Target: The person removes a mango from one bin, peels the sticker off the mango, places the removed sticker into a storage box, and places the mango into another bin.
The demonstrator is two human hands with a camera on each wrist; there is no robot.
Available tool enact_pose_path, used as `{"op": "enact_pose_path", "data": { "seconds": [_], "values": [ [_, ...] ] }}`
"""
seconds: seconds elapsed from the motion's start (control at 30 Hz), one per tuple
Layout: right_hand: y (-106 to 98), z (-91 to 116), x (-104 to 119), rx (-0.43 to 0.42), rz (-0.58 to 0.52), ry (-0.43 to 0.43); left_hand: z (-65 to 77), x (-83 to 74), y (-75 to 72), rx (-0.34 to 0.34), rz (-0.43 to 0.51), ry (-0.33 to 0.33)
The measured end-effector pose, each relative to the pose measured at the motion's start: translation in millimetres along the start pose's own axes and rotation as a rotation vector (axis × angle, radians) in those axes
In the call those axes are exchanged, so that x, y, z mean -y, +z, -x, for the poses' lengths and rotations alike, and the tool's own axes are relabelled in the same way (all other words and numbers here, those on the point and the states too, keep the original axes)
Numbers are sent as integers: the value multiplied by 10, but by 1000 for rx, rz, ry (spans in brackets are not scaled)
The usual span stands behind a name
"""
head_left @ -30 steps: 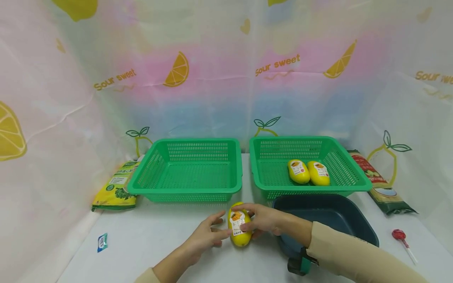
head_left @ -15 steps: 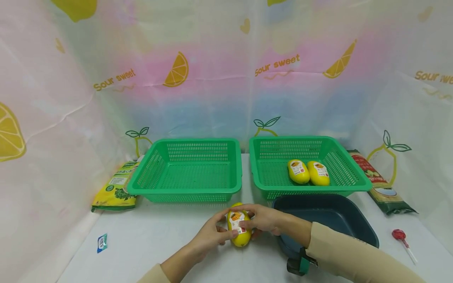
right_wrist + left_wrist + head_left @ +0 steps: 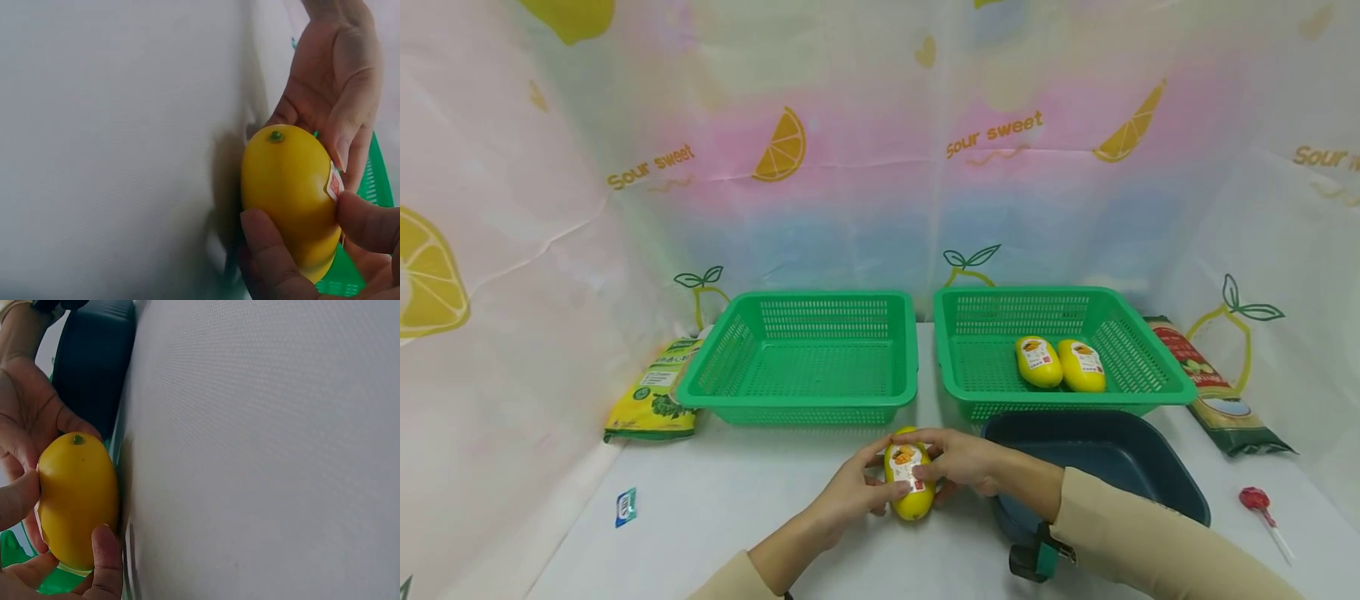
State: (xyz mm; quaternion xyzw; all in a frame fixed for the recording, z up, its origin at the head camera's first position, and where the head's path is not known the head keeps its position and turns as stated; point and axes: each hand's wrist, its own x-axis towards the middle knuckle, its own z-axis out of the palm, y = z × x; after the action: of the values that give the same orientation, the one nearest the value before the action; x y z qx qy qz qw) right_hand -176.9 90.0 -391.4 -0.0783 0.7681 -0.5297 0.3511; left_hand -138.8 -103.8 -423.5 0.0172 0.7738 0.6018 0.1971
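A yellow mango (image 3: 913, 497) with a white picture label stands between both hands, low over the white table. My left hand (image 3: 854, 493) holds it from the left, thumb against the label's lower edge. From the right, my right hand (image 3: 961, 463) grips the same fruit, its thumb on the label and fingers over the far end. In the left wrist view the mango (image 3: 78, 494) turns its green stem spot toward the camera. The right wrist view shows the mango (image 3: 290, 194) with fingers at its lower side. Two more labelled mangoes (image 3: 1039, 363) lie in the right green basket (image 3: 977, 389).
A second green basket (image 3: 805, 414) stands at the back left. Right of the hands is a dark blue basin (image 3: 1090, 458), under the right forearm. Bags (image 3: 655, 400) flank the baskets. A small candy packet (image 3: 626, 507) lies left, a red lollipop (image 3: 1255, 500) right.
My left hand has moved in from the left and taken hold of the mango. The right hand keeps its grip. The head view has shifted slightly.
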Motion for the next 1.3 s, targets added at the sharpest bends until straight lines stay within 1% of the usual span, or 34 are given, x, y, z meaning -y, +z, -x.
{"op": "enact_pose_path", "data": {
  "seconds": [0.23, 0.4, 0.63, 0.8, 1.07, 1.17, 1.23, 1.3],
  "values": [
    [5, -9, -11, -46, -30, 4, 18, -27, 18, -7, 6, 18],
    [15, -14, 0, -51, -44, 18, 43, -45, 24, -18, 3, 25],
    [20, -23, 6, -63, -30, 32, 25, -68, 22, 5, -19, 3],
    [24, -23, -2, -76, -41, 32, 2, -75, 22, 29, -23, 14],
    [2, -25, 8, -101, -73, 49, -13, -87, 17, 37, -31, 31],
    [13, -13, 5, -134, -21, 24, -16, -81, 18, 33, -28, 28],
    [32, 6, 7, -176, 37, -9, -17, -75, 15, 30, -28, 23],
    [59, 32, 14, -236, 99, -46, -18, -70, 12, 26, -25, 16]
  ]
}}
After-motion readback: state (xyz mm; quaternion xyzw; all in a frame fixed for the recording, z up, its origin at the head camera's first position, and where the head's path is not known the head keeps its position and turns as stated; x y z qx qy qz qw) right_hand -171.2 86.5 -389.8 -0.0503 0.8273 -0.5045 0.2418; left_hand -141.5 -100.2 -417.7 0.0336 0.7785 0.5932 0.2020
